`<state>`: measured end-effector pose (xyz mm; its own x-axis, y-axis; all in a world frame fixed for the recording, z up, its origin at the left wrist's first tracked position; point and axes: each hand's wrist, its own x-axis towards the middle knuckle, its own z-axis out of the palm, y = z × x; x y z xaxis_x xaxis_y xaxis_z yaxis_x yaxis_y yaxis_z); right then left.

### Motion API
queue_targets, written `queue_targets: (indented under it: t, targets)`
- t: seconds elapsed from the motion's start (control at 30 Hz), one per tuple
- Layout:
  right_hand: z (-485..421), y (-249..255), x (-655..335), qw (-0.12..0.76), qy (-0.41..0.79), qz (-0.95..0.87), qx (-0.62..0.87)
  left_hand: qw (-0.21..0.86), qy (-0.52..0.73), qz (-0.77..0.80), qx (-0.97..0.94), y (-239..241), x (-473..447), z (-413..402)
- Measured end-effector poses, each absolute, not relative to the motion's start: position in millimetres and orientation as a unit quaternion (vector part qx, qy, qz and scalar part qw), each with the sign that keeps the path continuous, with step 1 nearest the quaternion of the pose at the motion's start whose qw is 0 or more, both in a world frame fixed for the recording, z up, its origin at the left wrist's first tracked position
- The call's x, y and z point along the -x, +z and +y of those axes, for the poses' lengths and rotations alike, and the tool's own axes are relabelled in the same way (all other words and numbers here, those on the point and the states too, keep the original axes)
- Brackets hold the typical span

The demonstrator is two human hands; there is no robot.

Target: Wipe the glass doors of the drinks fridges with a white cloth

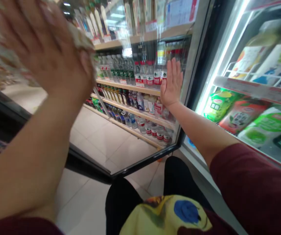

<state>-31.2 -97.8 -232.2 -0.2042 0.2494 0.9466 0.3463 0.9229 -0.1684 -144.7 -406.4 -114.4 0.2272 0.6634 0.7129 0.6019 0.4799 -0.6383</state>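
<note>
The glass door (130,147) of a drinks fridge stands swung out in front of me. My left hand (50,52), blurred by motion, is raised at the upper left with fingers stretched over a crumpled pale, patterned cloth (80,37). The cloth lies between that hand and the door; whether it touches the glass is hard to tell. My right hand (172,83) lies flat with fingers straight against the glass near the door's hinge side, holding nothing.
Shelves of bottles (121,68) show through the glass. To the right, the lit fridge's shelf edge (255,91) runs above green and red drink bottles (243,112). The door's black frame (89,163) crosses low over the tiled floor (77,192). My knees are close below it.
</note>
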Motion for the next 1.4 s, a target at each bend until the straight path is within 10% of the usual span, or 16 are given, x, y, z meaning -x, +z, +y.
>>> queue_targets:
  t: [0.17, 0.4, 0.6, 0.83, 1.0, 1.23, 1.4]
  targets:
    - [-95.7, -233.8, 32.7, 0.61, -0.026, -0.772, 0.177, 0.361, 0.06, -0.664, 0.652, -144.3, 134.3, -379.6]
    - [-93.5, -235.7, 35.4, 0.619, -0.015, -0.768, 0.163, 0.578, -0.121, -0.683, 0.429, -148.0, 135.9, -402.5]
    - [-92.7, -234.7, 35.0, 0.616, -0.021, -0.767, 0.18, 0.471, 0.042, -0.634, 0.612, -179.3, 137.6, -402.7]
    - [-94.5, -234.7, 32.8, 0.621, -0.021, -0.766, 0.163, 0.573, -0.14, -0.698, 0.406, -156.5, 144.1, -417.3]
    - [-97.5, -230.9, 27.8, 0.602, -0.001, -0.778, 0.178, 0.388, -0.006, -0.701, 0.598, -194.4, 129.6, -403.4]
    - [-115.6, -219.9, 26.5, 0.571, -0.027, -0.811, 0.125, 0.573, -0.103, -0.693, 0.426, -153.2, 148.7, -411.4]
    - [-130.6, -221.3, 30.2, 0.522, -0.06, -0.845, 0.099, 0.439, -0.001, -0.672, 0.596, -204.1, 129.2, -387.5]
